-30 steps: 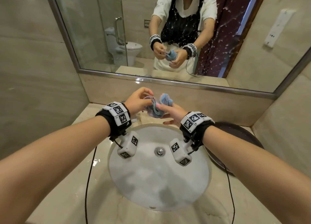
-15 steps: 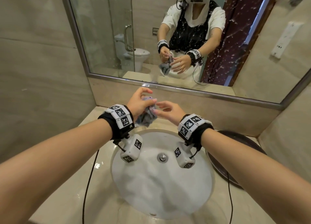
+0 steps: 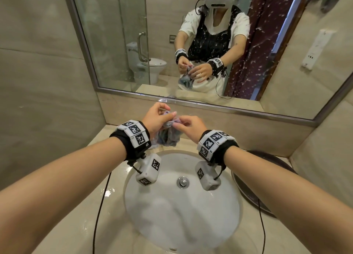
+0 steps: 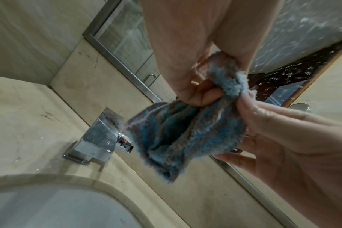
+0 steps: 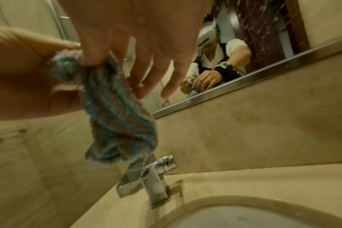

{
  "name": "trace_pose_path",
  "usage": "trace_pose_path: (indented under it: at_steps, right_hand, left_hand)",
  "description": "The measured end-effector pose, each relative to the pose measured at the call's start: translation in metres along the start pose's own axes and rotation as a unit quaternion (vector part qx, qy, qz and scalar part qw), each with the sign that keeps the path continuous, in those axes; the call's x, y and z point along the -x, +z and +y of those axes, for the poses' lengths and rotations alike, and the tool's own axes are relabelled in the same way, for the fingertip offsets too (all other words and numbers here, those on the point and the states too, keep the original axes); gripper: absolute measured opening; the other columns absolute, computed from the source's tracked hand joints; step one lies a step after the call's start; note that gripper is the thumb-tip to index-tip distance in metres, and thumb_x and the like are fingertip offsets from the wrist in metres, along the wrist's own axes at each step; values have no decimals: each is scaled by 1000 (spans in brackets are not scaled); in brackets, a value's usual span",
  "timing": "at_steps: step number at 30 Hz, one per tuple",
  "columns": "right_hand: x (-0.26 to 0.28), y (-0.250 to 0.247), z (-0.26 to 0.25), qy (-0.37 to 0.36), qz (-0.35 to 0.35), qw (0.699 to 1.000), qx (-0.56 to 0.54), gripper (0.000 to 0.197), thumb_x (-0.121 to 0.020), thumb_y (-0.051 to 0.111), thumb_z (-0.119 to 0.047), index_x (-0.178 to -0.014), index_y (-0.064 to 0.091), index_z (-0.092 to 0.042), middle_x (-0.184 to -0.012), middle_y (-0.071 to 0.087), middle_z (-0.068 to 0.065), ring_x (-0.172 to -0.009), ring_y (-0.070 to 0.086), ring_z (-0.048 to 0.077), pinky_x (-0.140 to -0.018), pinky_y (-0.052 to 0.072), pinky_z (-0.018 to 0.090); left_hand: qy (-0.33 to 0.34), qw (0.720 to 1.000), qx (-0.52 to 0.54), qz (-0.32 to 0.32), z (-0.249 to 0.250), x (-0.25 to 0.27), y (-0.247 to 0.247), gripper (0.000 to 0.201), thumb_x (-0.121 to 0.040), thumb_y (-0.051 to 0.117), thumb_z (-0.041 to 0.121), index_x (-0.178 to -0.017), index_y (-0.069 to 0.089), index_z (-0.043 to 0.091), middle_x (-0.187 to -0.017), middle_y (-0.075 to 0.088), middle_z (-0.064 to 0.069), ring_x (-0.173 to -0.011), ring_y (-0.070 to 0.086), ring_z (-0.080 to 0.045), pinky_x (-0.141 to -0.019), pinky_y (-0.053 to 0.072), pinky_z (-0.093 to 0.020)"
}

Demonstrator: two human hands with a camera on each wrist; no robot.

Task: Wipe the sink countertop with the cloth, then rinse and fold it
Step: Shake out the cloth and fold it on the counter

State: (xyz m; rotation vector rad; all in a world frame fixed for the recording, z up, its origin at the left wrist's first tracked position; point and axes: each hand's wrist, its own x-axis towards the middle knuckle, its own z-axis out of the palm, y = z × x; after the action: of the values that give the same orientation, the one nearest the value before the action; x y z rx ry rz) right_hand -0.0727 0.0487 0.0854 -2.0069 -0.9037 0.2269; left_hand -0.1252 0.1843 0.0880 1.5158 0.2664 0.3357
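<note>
A wet blue and brown striped cloth [image 3: 169,134] hangs bunched above the back rim of the white sink [image 3: 183,211]. My left hand [image 3: 159,116] pinches its top edge between thumb and fingers. My right hand [image 3: 186,124] pinches the same top edge just to the right, its other fingers spread. In the left wrist view the cloth [image 4: 187,135] droops below the left hand [image 4: 201,86], with the right hand [image 4: 267,123] at its side. In the right wrist view the cloth [image 5: 115,120] dangles over the chrome faucet [image 5: 152,177].
The beige stone countertop [image 3: 63,227] is wet around the basin. A dark round tray [image 3: 267,187] sits at the right. The faucet [image 4: 99,138] stands behind the basin below the cloth. A large mirror [image 3: 191,43] covers the back wall. Black cables hang from both wrists.
The cloth was a tight ball held between both hands; now it hangs loose from its top edge. Both hands have shifted to pinching the upper edge, and my view has moved closer.
</note>
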Motion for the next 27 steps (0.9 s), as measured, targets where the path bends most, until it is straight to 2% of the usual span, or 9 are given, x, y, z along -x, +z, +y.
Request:
trace_pose_path:
  at_steps: [2, 4, 7, 9, 11, 13, 15, 18, 27]
  right_hand:
    - [0, -4, 0, 16, -11, 999, -31, 24, -91, 58, -13, -103, 70, 4, -69, 59, -8, -57, 53, -10, -57, 40, 4]
    - [-3, -7, 2, 29, 9, 998, -51, 27, -93, 54, -13, -102, 69, 7, -72, 59, -1, -62, 52, -9, -63, 41, 6]
    - [-10, -9, 4, 61, 78, 991, -92, 28, -96, 48, -13, -97, 65, 10, -85, 59, 18, -86, 59, 27, -86, 53, 44]
    - [-15, -13, 3, 82, 113, 984, -113, 22, -97, 45, -13, -90, 62, 0, -84, 58, 20, -91, 60, 36, -91, 50, 54]
    - [-19, -17, 1, 78, 125, 982, -117, 21, -98, 44, -14, -82, 55, -7, -76, 54, 10, -83, 54, 26, -83, 53, 41]
    - [-20, -18, -4, 58, 122, 986, -96, 27, -97, 45, -13, -71, 52, -12, -67, 49, 1, -70, 48, 15, -64, 44, 17]
    - [-20, -14, -9, 33, 109, 991, -76, 38, -97, 45, -11, -60, 45, -20, -60, 43, -5, -57, 40, 7, -50, 34, 7]
    - [-23, -8, -11, 24, 104, 992, -66, 42, -97, 44, -9, -57, 43, -23, -58, 42, -8, -54, 37, 2, -48, 35, 4]
    - [-34, -14, -7, 60, 137, 989, -22, 41, -96, 46, -12, -55, 39, -16, -56, 35, -5, -55, 31, 7, -52, 27, 16]
  left_hand:
    - [-1, 1000, 1, -5, -1, 0, -1, 20, -84, 63, 2, -81, 51, 18, -78, 51, -4, -69, 52, -16, -66, 46, -27]
    - [-6, 1000, -3, -14, 2, -1, -2, 19, -84, 63, 3, -80, 52, 18, -75, 50, -2, -66, 51, -14, -62, 46, -25]
    - [-15, 999, -30, -40, 4, -1, -9, 17, -83, 65, 4, -80, 55, 17, -79, 54, -3, -69, 55, -16, -62, 48, -25]
    - [-25, 994, -85, -71, 4, -1, -16, 15, -82, 66, 5, -79, 58, 17, -81, 59, -4, -71, 59, -17, -61, 52, -23]
    - [-37, 984, -144, -96, 3, 1, -22, 11, -83, 66, 8, -78, 60, 16, -80, 63, -5, -72, 61, -16, -61, 54, -20]
    - [-44, 976, -188, -104, 2, 0, -26, 12, -87, 63, 12, -75, 60, 16, -78, 64, -3, -73, 61, -15, -65, 53, -21]
    - [-41, 969, -228, -90, 0, -2, -28, 19, -90, 59, 16, -71, 58, 19, -76, 61, -1, -74, 58, -15, -70, 50, -25]
    - [-24, 962, -263, -76, -3, -3, -29, 26, -93, 55, 17, -67, 53, 21, -75, 58, 4, -78, 55, -16, -77, 46, -28]
    - [6, 958, -282, -54, -7, -4, -36, 40, -88, 62, 29, -58, 38, 18, -59, 39, 2, -57, 37, -9, -52, 31, -17]
